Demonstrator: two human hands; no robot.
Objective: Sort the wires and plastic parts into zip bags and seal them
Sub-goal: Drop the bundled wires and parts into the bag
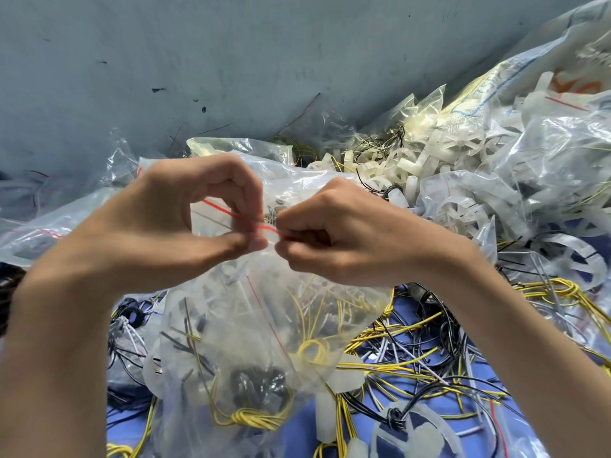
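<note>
A clear zip bag with a red seal line hangs in the middle of the view, holding yellow and black wires and white plastic parts. My left hand pinches the bag's red zip strip between thumb and fingers. My right hand pinches the same strip just to the right, the two hands nearly touching. The bag's body hangs below both hands.
Loose yellow, black and white wires lie on a blue surface below. A heap of white plastic parts and several clear bags rises at the right. More bags lie at the left, with a grey wall behind.
</note>
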